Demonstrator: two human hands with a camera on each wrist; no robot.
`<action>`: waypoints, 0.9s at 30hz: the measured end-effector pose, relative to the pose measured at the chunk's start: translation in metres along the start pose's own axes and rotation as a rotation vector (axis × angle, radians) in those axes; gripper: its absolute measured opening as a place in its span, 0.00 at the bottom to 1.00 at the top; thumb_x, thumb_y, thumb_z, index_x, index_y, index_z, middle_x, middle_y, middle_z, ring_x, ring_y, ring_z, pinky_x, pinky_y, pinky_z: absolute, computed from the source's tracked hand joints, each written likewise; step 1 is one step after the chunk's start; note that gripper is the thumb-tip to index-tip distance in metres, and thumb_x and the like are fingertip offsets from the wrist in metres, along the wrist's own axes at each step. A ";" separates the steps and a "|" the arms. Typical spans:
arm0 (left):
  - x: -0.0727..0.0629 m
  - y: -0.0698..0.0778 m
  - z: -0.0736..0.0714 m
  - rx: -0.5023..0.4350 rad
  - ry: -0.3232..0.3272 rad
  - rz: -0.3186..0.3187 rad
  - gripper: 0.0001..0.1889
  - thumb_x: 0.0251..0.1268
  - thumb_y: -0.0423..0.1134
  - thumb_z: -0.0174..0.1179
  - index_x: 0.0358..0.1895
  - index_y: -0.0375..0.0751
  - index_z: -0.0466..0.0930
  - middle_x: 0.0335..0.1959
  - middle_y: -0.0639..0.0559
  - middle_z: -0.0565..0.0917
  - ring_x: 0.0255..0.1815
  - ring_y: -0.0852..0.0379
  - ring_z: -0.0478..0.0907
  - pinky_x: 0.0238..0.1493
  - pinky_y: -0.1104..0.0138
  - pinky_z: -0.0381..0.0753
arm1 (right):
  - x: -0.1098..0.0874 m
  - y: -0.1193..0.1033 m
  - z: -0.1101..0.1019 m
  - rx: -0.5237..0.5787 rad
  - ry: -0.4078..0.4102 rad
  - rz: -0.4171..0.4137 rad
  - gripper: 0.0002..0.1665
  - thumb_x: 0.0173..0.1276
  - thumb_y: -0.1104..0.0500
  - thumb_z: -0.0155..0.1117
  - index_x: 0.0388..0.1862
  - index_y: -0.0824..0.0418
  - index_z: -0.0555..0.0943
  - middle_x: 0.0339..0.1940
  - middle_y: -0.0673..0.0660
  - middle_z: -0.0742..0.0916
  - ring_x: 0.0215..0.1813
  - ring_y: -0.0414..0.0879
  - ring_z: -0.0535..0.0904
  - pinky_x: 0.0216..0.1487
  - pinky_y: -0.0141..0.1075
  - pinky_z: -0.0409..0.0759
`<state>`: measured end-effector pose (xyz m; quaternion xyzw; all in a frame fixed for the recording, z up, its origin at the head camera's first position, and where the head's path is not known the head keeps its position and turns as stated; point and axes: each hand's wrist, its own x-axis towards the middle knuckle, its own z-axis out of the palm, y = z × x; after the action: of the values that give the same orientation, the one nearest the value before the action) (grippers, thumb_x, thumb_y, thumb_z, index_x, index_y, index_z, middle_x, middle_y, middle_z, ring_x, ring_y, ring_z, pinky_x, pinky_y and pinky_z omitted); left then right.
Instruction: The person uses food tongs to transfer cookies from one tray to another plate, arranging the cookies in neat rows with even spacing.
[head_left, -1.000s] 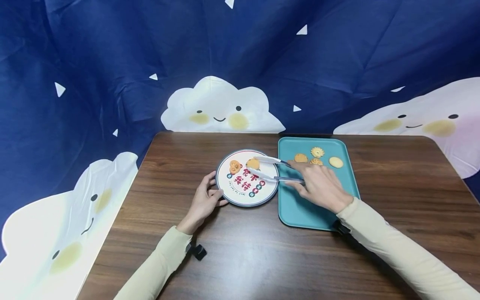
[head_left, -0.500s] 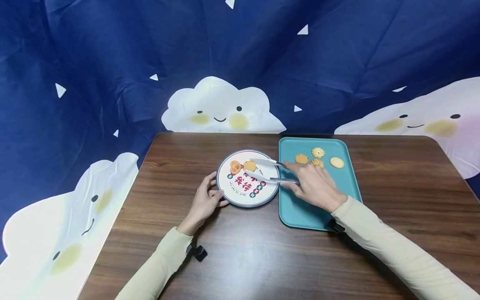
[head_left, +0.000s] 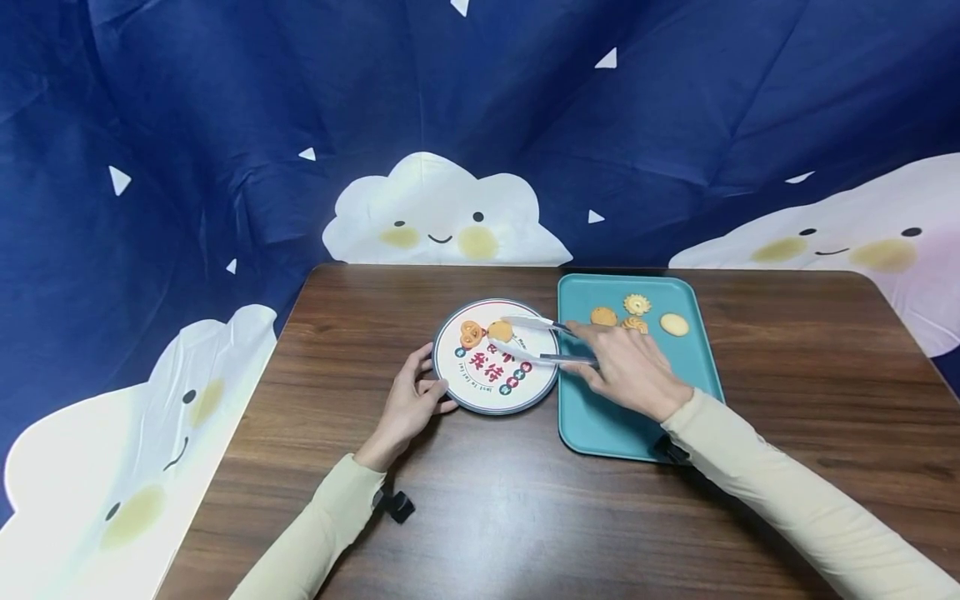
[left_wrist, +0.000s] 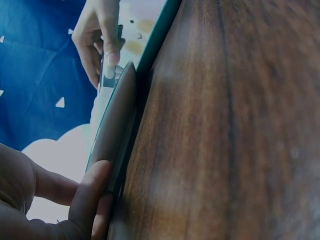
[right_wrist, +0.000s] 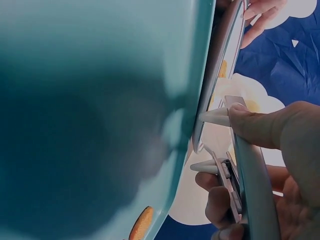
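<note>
My left hand grips the left rim of a round white plate with red lettering and a dark blue edge; the thumb lies against the rim in the left wrist view. A pretzel-shaped cookie lies on the plate. Right beside it sits a round golden cookie. My right hand holds metal tongs with pale tips, which reach over the plate from the right. The tips lie on either side of the round cookie; whether they still press it I cannot tell.
A teal tray stands against the plate's right side. On its far part lie a round cookie, a flower-shaped cookie, a swirled cookie and a pale oval cookie. A blue cloud-patterned cloth hangs behind the wooden table.
The right hand and tongs have shifted slightly left, bringing the round cookie up to the pretzel-shaped one. Over the last half second little has moved. The left hand stays on the plate.
</note>
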<state>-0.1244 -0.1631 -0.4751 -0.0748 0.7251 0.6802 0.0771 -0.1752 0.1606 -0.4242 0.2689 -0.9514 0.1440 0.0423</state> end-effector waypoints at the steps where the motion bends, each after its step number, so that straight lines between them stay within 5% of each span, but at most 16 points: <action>1: 0.000 0.000 0.000 -0.001 -0.001 0.003 0.37 0.74 0.21 0.52 0.83 0.44 0.54 0.72 0.34 0.68 0.46 0.54 0.83 0.46 0.64 0.97 | 0.001 0.000 0.000 -0.003 0.000 -0.003 0.36 0.70 0.43 0.72 0.71 0.60 0.79 0.49 0.63 0.91 0.18 0.43 0.70 0.08 0.29 0.65; 15: 0.001 -0.003 0.001 -0.002 0.006 0.001 0.37 0.74 0.21 0.52 0.83 0.44 0.55 0.71 0.34 0.68 0.46 0.54 0.83 0.46 0.64 0.97 | 0.005 0.001 -0.002 -0.020 -0.011 -0.017 0.38 0.69 0.42 0.73 0.71 0.60 0.78 0.49 0.62 0.91 0.23 0.44 0.74 0.11 0.30 0.68; 22: 0.001 -0.002 0.002 -0.001 0.011 -0.010 0.37 0.74 0.21 0.52 0.83 0.45 0.55 0.72 0.35 0.68 0.45 0.55 0.82 0.46 0.65 0.96 | 0.003 0.000 -0.004 -0.002 -0.015 0.006 0.39 0.70 0.40 0.72 0.73 0.58 0.77 0.41 0.59 0.90 0.19 0.43 0.70 0.09 0.31 0.65; 27: 0.001 -0.002 0.001 -0.001 0.012 -0.005 0.37 0.74 0.21 0.52 0.83 0.44 0.55 0.71 0.34 0.68 0.46 0.53 0.82 0.46 0.65 0.97 | -0.001 0.000 -0.004 0.022 0.004 0.007 0.39 0.70 0.40 0.71 0.73 0.59 0.76 0.47 0.60 0.91 0.19 0.42 0.71 0.09 0.31 0.65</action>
<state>-0.1250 -0.1620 -0.4772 -0.0808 0.7251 0.6799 0.0743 -0.1745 0.1625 -0.4204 0.2657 -0.9506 0.1552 0.0409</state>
